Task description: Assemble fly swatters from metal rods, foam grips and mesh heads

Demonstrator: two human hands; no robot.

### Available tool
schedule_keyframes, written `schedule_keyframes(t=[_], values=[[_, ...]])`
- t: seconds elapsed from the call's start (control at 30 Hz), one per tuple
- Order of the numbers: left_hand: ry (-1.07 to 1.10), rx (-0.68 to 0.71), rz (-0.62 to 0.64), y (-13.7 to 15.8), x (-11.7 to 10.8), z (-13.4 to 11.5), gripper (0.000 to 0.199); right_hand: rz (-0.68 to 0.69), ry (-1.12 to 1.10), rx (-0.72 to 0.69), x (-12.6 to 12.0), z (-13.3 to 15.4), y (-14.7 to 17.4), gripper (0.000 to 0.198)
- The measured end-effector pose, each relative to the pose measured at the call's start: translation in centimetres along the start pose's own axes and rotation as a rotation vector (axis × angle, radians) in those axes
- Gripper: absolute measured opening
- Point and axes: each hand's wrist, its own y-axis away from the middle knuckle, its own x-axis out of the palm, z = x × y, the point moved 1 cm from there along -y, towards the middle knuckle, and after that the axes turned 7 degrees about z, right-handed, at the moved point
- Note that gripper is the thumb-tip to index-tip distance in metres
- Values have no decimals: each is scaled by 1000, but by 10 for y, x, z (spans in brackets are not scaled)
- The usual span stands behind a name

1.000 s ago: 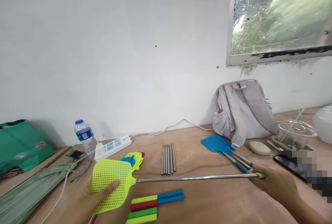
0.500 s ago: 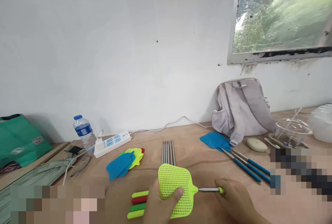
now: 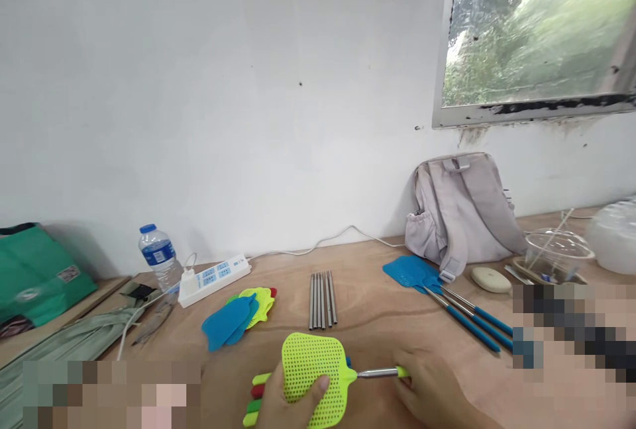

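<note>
My left hand [image 3: 293,399] grips the perforated head of a yellow-green fly swatter [image 3: 314,373], thumb on top. Around the swatter's handle end, where a metal rod enters a yellow-green grip, my right hand [image 3: 427,382] is closed. Under and beside my left hand lie yellow, red and green handles [image 3: 254,406], partly hidden. Just beyond the swatter, several metal rods [image 3: 322,300] lie side by side. A pile of blue and yellow swatter heads [image 3: 233,320] rests to their left. On the right lie blue fly swatters [image 3: 412,273] with metal shafts and blue grips.
A white power strip [image 3: 213,280] and a water bottle [image 3: 159,257] stand at the back left, near a green bag [image 3: 44,277]. A grey backpack [image 3: 462,207] leans on the wall. Right of it are an oval beige case [image 3: 491,279] and a clear plastic bowl [image 3: 559,247].
Both hands have moved left and slightly down with the yellow-green swatter. The metal rods now show fully, and a bit of blue appears behind the swatter head.
</note>
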Motion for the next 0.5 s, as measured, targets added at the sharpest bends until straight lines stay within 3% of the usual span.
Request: schedule_keyframes(t=[0.13,0.23,0.37,0.43,0.5], values=[[145,100,45,-16,-31,-13,61,-63,-93,-207,-1,-3,4,23],[263,264,53,-27,-60,-17,48,-88,-116,-256,-9,-23,2,33],[188,438,-199,-30,-85,-5,37,-164,-163,-149,-25,-77,-3,27],[137,461,-291,-31,-91,3,39,-283,-167,-3,-29,-111,-1,27],[91,487,-354,-35,-95,10,41,-299,-145,114,-28,-144,4,29]])
